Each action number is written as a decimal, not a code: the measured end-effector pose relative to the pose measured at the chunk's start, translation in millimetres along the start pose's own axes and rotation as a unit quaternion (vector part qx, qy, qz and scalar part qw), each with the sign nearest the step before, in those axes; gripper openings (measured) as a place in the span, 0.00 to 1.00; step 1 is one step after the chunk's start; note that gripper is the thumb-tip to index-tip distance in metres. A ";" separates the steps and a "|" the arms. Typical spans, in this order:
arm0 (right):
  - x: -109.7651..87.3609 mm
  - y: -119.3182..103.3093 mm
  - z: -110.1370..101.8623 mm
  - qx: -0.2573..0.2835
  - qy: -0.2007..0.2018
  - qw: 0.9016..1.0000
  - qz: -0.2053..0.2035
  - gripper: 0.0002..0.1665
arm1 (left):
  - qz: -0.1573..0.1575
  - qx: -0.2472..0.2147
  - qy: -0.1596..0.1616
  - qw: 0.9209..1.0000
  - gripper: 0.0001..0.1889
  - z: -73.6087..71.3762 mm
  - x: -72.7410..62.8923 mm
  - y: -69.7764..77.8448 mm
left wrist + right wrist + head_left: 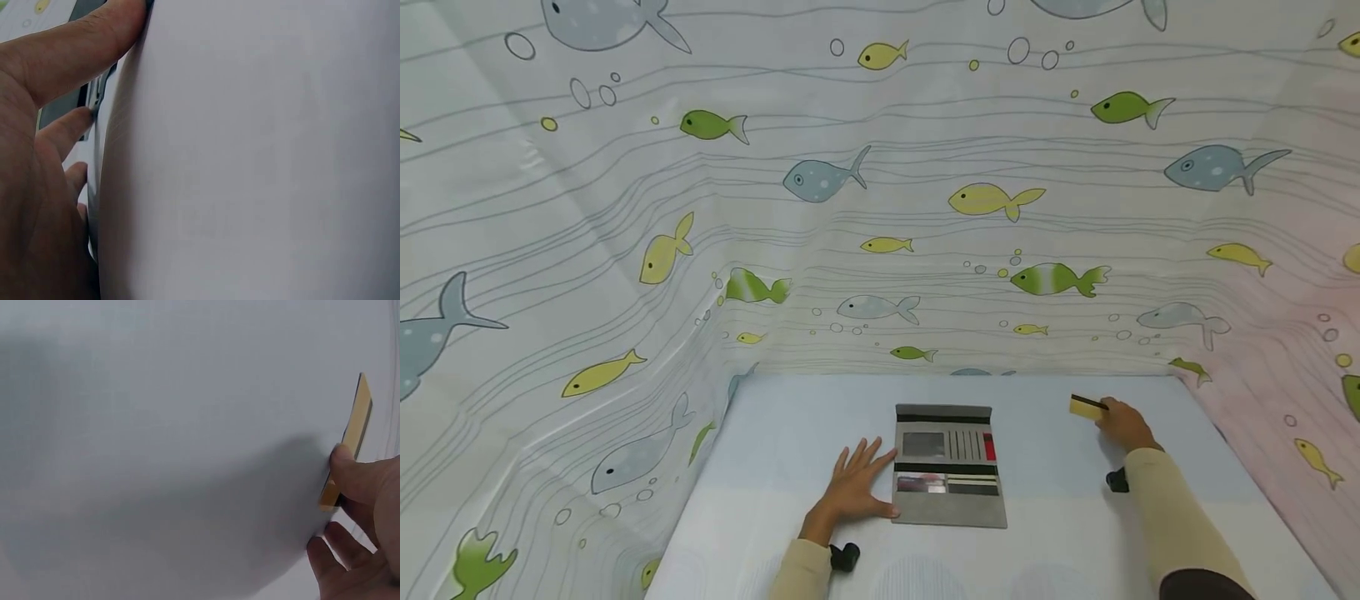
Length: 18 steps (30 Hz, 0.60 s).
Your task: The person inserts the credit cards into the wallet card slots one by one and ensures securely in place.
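A grey wallet (947, 508) lies unfolded on the white table, with card slots, a clear window and a bit of red at its right side. Cards (921, 483) show in its lower pockets. My left hand (853, 487) rests at the wallet's left edge, fingers spread, thumb at the lower left corner and index fingertip at the side. Over the table's right part, my right hand (1126, 425) pinches a yellow card (1084, 407) with a dark stripe. In the right wrist view the card (357, 425) is seen nearly edge-on between thumb and fingers.
The white table (1045, 533) ends at a fabric backdrop (925, 283) printed with fish, which also hangs on both sides. A black wrist device (845, 557) sits below the left hand, another device (1117, 480) below the right. A dark round shape (1206, 585) covers the lower right corner.
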State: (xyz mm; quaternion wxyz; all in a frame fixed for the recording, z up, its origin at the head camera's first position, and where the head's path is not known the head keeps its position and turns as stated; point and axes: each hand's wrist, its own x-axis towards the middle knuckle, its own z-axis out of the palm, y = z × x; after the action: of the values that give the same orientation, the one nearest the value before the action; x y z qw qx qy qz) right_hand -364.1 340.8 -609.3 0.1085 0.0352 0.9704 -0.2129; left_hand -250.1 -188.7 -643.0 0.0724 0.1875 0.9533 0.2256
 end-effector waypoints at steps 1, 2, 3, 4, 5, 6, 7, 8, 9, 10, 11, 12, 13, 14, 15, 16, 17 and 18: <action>0.2 0.2 0.3 -0.004 0.006 1.000 0.000 0.34 | 0.001 0.001 0.001 1.000 0.55 1.0 -0.3 -0.7; 0.3 0.6 0.7 -0.006 0.011 1.000 0.001 0.33 | 0.000 0.001 -0.001 1.000 0.55 1.8 -0.7 -1.1; 0.7 1.4 1.3 -0.007 0.017 1.000 0.003 0.33 | 0.002 0.000 0.000 1.000 0.55 2.6 -1.1 -1.6; 1.5 2.2 1.5 -0.007 0.020 1.000 0.006 0.34 | 0.002 -0.002 -0.001 1.000 0.55 3.2 -0.9 -2.2; 2.4 3.0 1.7 -0.006 0.021 1.000 0.011 0.35 | 0.001 0.000 -0.002 1.000 0.55 3.6 -0.7 -2.7; 3.2 3.8 1.9 -0.008 0.019 1.000 0.015 0.36 | 0.002 -0.002 -0.001 1.000 0.56 3.7 -0.5 -3.0; 4.1 4.7 2.0 -0.008 0.017 1.000 0.018 0.36 | 0.002 -0.003 -0.001 1.000 0.56 3.7 -0.4 -3.2; 4.9 5.4 2.2 -0.008 0.013 1.000 0.022 0.36 | 0.000 -0.002 -0.003 1.000 0.56 3.6 -0.3 -3.5; 6.1 6.3 2.2 -0.006 0.009 1.000 0.025 0.36 | -0.001 -0.001 0.000 1.000 0.56 3.7 -0.1 -3.7; 7.2 7.2 1.9 -0.003 0.005 1.000 0.028 0.37 | -0.003 0.001 0.000 1.000 0.56 3.5 0.1 -3.8; 7.8 7.8 1.5 0.000 -0.001 1.000 0.031 0.37 | -0.003 0.003 0.002 1.000 0.56 3.2 0.3 -3.8; 8.0 8.3 0.9 0.000 -0.008 0.999 0.034 0.37 | -0.002 0.004 0.003 1.000 0.56 2.9 0.5 -3.8; 8.2 8.7 0.0 0.002 -0.016 0.999 0.040 0.38 | -0.002 0.004 0.004 1.000 0.55 2.7 0.6 -3.7; 8.6 9.2 -1.0 0.004 -0.023 0.999 0.045 0.39 | -0.001 0.004 0.004 1.000 0.55 2.5 0.6 -3.6; 8.2 9.0 -2.0 0.007 -0.030 0.998 0.049 0.40 | 0.000 0.003 0.004 1.000 0.55 2.1 0.5 -3.3; 7.7 8.7 -3.0 0.008 -0.036 0.998 0.051 0.41 | 0.001 0.003 0.003 1.000 0.55 1.9 0.4 -3.3; 7.0 8.1 -3.7 0.012 -0.041 0.998 0.054 0.41 | 0.001 0.002 0.002 1.000 0.55 1.7 0.3 -3.2; 6.7 7.5 -4.4 0.019 -0.044 0.997 0.057 0.42 | 0.002 0.002 0.003 1.000 0.55 1.5 0.0 -3.2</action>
State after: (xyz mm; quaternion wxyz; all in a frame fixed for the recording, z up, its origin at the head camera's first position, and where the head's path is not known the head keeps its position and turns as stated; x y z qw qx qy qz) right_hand -370.6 349.6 -610.0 0.1626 0.0829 0.9569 -0.2258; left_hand -250.9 -190.7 -645.8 0.0691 0.1885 0.9537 0.2241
